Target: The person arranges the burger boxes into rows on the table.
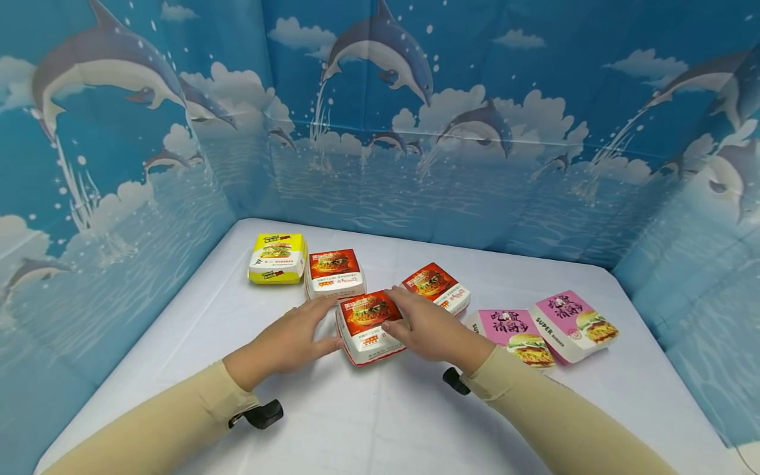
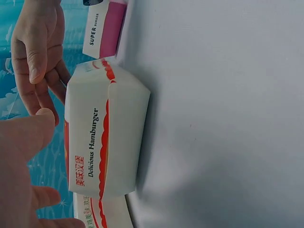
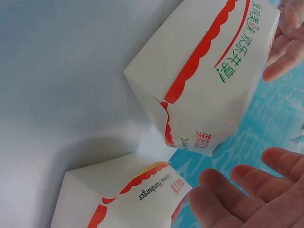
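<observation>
A red-and-white hamburger box (image 1: pixel 367 316) sits between the two hands in the head view. My left hand (image 1: pixel 291 340) is at its left side, thumb toward the near left corner. Over its right side hovers my right hand (image 1: pixel 432 326), with the fingers reaching across the top. In the left wrist view, the left thumb (image 2: pixel 28 133) stays apart from the white side of the box (image 2: pixel 90 137). Relaxed fingers of the right hand (image 3: pixel 251 199) show in the right wrist view, gripping nothing. Contact at the fingertips is hard to tell.
Behind the box's left side is another red hamburger box (image 1: pixel 335 270), beside a yellow burger box (image 1: pixel 277 258). A third red box (image 1: pixel 436 285) lies behind the right hand. Two pink burger boxes (image 1: pixel 576 326) are at the right. A dolphin-print curtain (image 1: pixel 445 178) encloses the white table (image 1: pixel 368 422).
</observation>
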`<state>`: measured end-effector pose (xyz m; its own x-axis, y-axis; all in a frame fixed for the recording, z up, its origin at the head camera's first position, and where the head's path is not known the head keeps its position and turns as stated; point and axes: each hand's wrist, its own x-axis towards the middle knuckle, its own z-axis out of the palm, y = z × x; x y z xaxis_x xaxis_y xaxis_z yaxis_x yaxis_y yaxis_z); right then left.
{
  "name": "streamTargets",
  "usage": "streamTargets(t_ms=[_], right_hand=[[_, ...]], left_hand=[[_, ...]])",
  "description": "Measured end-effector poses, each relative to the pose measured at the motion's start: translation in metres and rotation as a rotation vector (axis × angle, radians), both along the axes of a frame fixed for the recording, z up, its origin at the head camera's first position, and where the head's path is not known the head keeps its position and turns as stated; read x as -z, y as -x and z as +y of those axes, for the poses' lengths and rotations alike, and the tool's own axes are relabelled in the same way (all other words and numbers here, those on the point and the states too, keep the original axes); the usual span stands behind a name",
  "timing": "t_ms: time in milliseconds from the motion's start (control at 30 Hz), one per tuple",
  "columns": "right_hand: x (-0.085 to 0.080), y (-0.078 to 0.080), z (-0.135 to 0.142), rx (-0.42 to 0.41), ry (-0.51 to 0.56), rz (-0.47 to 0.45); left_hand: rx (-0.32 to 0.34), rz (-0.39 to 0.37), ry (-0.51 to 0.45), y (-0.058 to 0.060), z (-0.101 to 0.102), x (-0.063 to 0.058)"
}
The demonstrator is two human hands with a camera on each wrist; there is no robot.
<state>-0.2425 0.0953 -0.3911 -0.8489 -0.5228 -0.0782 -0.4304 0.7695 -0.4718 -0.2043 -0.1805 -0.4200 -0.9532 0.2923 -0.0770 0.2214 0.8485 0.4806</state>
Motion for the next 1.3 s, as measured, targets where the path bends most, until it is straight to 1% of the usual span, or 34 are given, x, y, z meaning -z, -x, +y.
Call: streamTargets(t_ms=[233, 500, 733, 1033, 1300], right_hand=[[0.002, -0.002, 0.001, 0.004, -0.002, -0.007], [0.005, -0.002, 0.001, 0.011, -0.012, -0.004], [0.007, -0.002, 0.000, 0.023, -0.031, -0.002], [0.013, -0.002, -0.002, 0.016, -0.026, -0.018], [0.020, -0.001, -0.001, 0.007, -0.059, 0.009]], left_hand=[[-0.015, -0.023, -0.012, -0.002, 0.003, 0.006], [-0.027, -0.051, -0.048, -0.004, 0.007, 0.009], [-0.047, -0.067, -0.058, -0.005, 0.011, 0.012], [-0.068, -0.090, -0.065, -0.004, 0.016, 0.015], [-0.075, -0.120, -0.087, -0.004, 0.020, 0.015]])
